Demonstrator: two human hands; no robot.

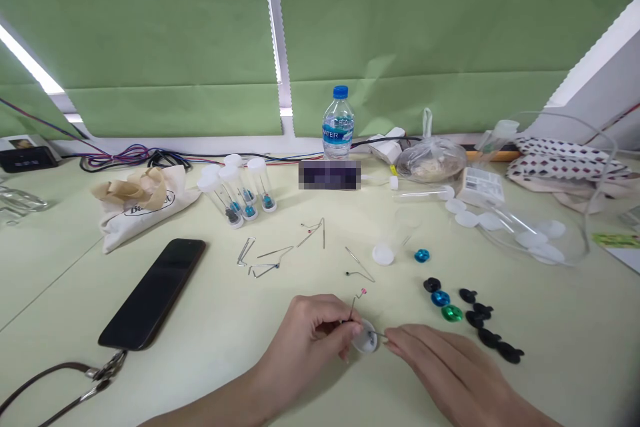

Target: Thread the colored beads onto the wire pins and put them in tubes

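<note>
Well beyond both hands (311,333) (445,363), "WATER" bottle (338,135)

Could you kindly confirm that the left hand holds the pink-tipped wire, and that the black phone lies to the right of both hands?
Not quite: the head view shows the black phone to the left of both hands. The left hand does hold the pink-tipped wire.
</note>
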